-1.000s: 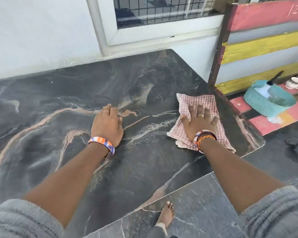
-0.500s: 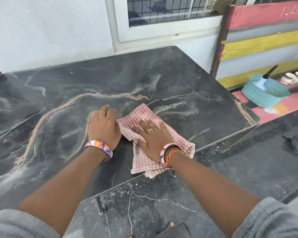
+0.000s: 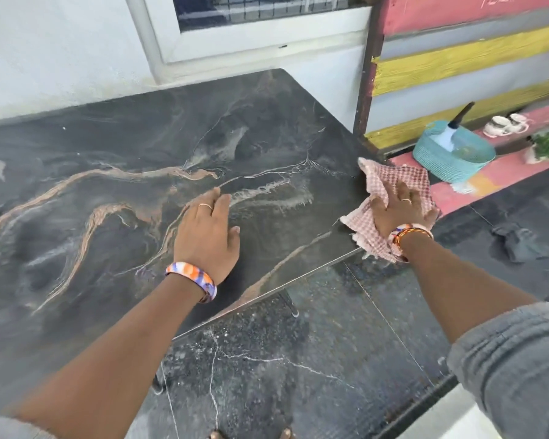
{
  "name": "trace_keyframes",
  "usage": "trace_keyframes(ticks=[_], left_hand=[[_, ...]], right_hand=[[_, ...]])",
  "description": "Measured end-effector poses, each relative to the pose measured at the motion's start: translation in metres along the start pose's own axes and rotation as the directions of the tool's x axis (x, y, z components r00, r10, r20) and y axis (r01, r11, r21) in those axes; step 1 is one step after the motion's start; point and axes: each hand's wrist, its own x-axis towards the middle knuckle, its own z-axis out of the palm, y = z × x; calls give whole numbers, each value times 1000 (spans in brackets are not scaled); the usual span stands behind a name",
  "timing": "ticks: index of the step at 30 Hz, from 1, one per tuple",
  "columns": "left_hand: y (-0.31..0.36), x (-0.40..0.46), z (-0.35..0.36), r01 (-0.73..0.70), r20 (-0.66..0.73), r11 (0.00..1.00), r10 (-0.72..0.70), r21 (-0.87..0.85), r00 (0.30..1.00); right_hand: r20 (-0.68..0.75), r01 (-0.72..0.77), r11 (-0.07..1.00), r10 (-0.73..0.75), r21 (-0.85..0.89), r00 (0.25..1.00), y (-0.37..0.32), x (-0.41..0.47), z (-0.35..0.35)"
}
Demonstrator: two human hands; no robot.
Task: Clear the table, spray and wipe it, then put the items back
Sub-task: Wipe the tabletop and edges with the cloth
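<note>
A dark marble table (image 3: 114,160) with tan veins fills the left and middle of the head view. My left hand (image 3: 208,231) rests flat on it near the front edge, fingers together, holding nothing. My right hand (image 3: 400,213) presses a pink checked cloth (image 3: 393,182) onto the table's right front corner, and part of the cloth hangs over the edge. A teal basket (image 3: 447,163) with a spray bottle (image 3: 452,134) in it stands on the painted bench (image 3: 504,172) to the right.
Two small cups (image 3: 504,125) and a little potted plant (image 3: 547,147) sit on the bench beyond the basket. A dark rag (image 3: 518,245) lies on the floor at the right. A wall and window (image 3: 267,23) run behind the table. My feet show at the bottom.
My right hand has swept the cloth from beside my left hand out to the table's right front corner. My left hand has stayed flat on the table.
</note>
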Motion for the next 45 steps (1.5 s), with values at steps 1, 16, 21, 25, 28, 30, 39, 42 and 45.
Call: trace_keyframes(ticks=[1, 16, 21, 25, 28, 30, 39, 42, 45], left_hand=[[4, -1, 1, -7, 0, 1000, 7, 2, 1000], [-86, -57, -31, 213, -71, 973, -220, -93, 973], [-174, -109, -54, 321, -129, 943, -330, -84, 935], [-263, -163, -82, 487, -234, 872, -485, -51, 843], [-325, -200, -105, 638, -260, 766, -633, -75, 729], [-366, -221, -115, 737, -200, 663, -745, -130, 636], [-448, -260, -116, 732, 382, 132, -784, -668, 490], [-458, -255, -117, 733, 442, 51, -769, -679, 463], [-458, -241, -119, 717, 567, -88, -681, -691, 463]], right_hand=[[4, -48, 998, 48, 42, 999, 5, 6, -3], [-149, 449, 893, -444, 1, 883, -101, -174, 66], [-65, 624, 781, -625, -32, 778, -175, -262, 97], [-62, 738, 667, -745, -106, 664, -240, -341, 119], [-53, 791, 595, -802, -141, 594, -289, -400, 139], [-30, 837, 521, -851, -169, 524, -320, -433, 153], [86, 957, 216, -968, -194, 236, -408, -528, 187], [130, 964, 165, -972, -207, 194, -417, -529, 182], [268, 993, 33, -961, -114, 63, -414, -502, 177]])
